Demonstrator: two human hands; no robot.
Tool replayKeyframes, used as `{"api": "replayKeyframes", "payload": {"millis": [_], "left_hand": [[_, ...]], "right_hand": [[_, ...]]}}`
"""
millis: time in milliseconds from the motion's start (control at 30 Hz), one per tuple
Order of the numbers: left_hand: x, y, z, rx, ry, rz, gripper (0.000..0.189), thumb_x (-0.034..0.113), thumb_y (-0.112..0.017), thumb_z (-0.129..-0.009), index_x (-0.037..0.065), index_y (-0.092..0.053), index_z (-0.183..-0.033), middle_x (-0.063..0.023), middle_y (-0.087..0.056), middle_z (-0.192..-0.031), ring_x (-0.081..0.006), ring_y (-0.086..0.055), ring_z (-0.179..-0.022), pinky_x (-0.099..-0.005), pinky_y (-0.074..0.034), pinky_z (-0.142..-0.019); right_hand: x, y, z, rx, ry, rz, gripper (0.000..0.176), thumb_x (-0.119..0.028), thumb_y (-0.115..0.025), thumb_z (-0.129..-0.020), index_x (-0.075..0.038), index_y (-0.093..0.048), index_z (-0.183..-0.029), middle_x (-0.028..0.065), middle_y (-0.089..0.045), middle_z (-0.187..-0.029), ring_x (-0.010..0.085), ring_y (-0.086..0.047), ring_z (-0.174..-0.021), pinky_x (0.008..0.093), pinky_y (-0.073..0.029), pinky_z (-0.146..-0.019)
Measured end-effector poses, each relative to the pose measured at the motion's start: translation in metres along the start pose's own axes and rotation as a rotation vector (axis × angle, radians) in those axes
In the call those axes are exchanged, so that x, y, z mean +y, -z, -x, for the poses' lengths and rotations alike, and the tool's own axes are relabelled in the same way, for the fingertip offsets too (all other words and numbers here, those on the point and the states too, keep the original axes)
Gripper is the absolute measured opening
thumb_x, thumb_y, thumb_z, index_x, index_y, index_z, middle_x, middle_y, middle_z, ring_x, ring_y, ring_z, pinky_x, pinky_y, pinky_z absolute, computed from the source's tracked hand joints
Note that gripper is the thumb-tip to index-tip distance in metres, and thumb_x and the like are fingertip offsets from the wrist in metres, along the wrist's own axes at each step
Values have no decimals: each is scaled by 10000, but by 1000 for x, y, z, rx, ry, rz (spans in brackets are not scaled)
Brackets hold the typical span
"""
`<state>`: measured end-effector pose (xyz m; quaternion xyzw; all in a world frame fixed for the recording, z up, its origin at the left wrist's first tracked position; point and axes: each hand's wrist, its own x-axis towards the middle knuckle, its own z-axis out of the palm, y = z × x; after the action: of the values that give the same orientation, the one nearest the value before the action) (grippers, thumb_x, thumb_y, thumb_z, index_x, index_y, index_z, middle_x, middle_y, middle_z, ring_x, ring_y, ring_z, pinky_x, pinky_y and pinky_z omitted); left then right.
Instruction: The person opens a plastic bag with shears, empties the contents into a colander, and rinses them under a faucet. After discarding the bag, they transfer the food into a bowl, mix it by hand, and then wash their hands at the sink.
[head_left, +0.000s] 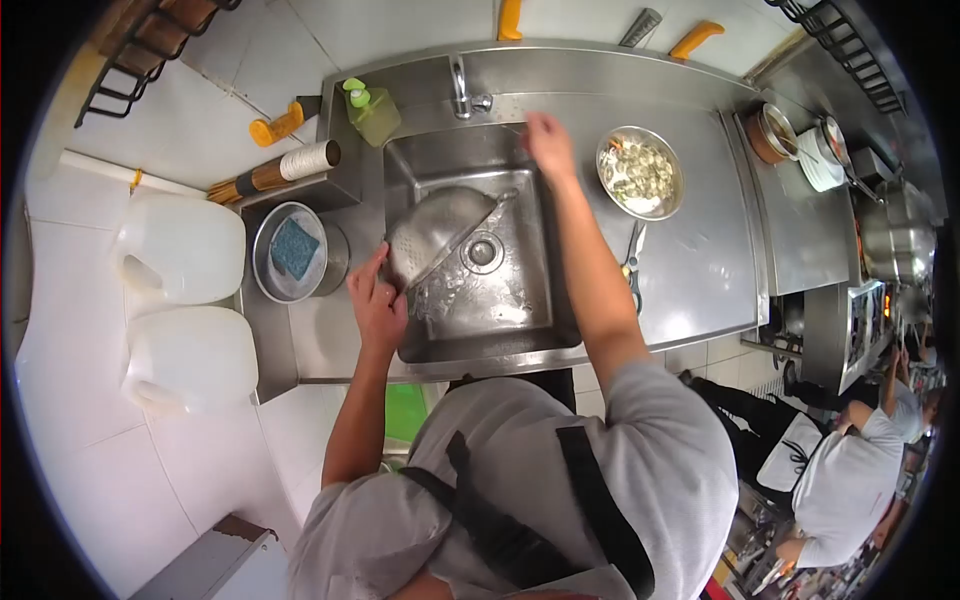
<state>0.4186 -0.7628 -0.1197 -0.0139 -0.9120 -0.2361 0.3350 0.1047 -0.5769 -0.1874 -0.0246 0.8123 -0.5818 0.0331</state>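
Strainer (435,235) first: it lies tilted in the sink (500,310), left of centre in the frame, with its mesh bowl against the sink's left wall. Its long axis runs from lower left to upper right, and the handle points up and right, above the drain.

The steel desk (700,260) spreads around the sink and off to the right of the frame. Two white plastic jugs (180,245) stand side by side at the left edge.

Your left hand (375,300) is closed on the strainer's rim at the sink's left edge. Your right hand (548,145) reaches to the sink's upper right corner, just right of the tap (460,88); you can't tell from here whether it grips anything.

A metal bowl (640,172) of pale food sits on the desk to the right of that hand. A round tin (268,270) left of the sink holds a blue sponge (295,248). A green soap bottle (372,112) stands at the sink's upper left, and scissors (634,262) lie below the bowl.
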Motion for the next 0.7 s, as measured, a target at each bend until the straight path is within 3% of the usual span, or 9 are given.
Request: {"api": "replayKeyframes", "payload": {"millis": [33, 67, 200, 300, 433, 500, 533, 600, 700], "left_hand": [[-1, 2, -1, 41, 3, 21, 248, -110, -559, -555, 37, -365, -604, -172, -518, -1239, -349, -500, -1003, -417, -374, -863], [-2, 1, -2, 63, 16, 46, 248, -106, -569, -553, 24, -362, -591, -174, -521, -1225, -343, -500, -1025, -416, -392, -856], [3, -23, -3, 144, -25, 215, 240, -103, -573, -545, 22, -373, -583, -171, -530, -1211, -344, -503, -1028, -425, -399, -861], [26, -23, 0, 4, -254, 264, 215, -98, -586, -565, 1, -400, -608, -210, -514, -1210, -362, -486, -1078, -415, -392, -911], [49, -34, 19, -76, -327, 156, 219, -31, -663, -564, -12, -517, -727, -186, -529, -1180, -328, -518, -1030, -398, -409, -887], [31, -74, 62, 232, 549, 291, 383, 17, -684, -645, -33, -542, -998, -179, -519, -1182, -311, -500, -1060, -399, -400, -917], [-2, -105, 95, 101, 753, 317, 509, 52, -686, -717, -34, -469, -1170, -164, -546, -1123, -264, -547, -975, -357, -447, -872], [28, -118, 96, -95, 768, 729, 409, 55, -672, -750, -26, -506, -1115, -139, -576, -1046, -206, -594, -826, -287, -504, -720], [44, -132, 85, -215, 1026, 770, 340, 59, -631, -797, -19, -517, -1108, -120, -591, -1011, -172, -603, -734, -254, -507, -587]], "right_hand": [[0, 26, 40, 96, -52, -54, 425, -395, -485, -873, 5, -619, -923, 153, -641, -752, 192, -596, -635, 334, -469, -665], [-4, 49, 80, 104, -84, -111, 438, -427, -433, -923, -73, -568, -703, 21, -550, -608, 79, -471, -524, 227, -332, -436], [-54, 92, 195, -495, -501, -735, 544, -554, -416, -885, -41, -582, -960, 104, -662, -844, 197, -625, -722, 328, -493, -646], [-95, 79, 237, -384, -580, -1228, 420, -436, -526, -877, -41, -555, -1015, 103, -650, -926, 203, -633, -789, 429, -487, -767], [-52, 78, 251, -391, -529, -1387, 224, -170, -603, -853, -45, -546, -1030, 67, -643, -887, 180, -638, -830, 315, -567, -595], [-56, 85, 271, -295, -472, -1492, 218, -165, -582, -867, -36, -544, -1038, 67, -636, -932, 181, -638, -826, 312, -565, -606], [-57, 89, 279, -328, -480, -1498, 218, -165, -582, -867, -36, -544, -1038, 67, -636, -932, 181, -638, -826, 312, -565, -606], [-58, 105, 285, -288, -472, -1512, 236, -181, -580, -871, -37, -539, -1053, 69, -628, -964, 179, -633, -839, 307, -560, -627], [-50, 125, 300, -352, -427, -1525, 225, -181, -535, -895, -45, -529, -1075, 73, -617, -1002, 183, -611, -906, 329, -536, -750]]}}
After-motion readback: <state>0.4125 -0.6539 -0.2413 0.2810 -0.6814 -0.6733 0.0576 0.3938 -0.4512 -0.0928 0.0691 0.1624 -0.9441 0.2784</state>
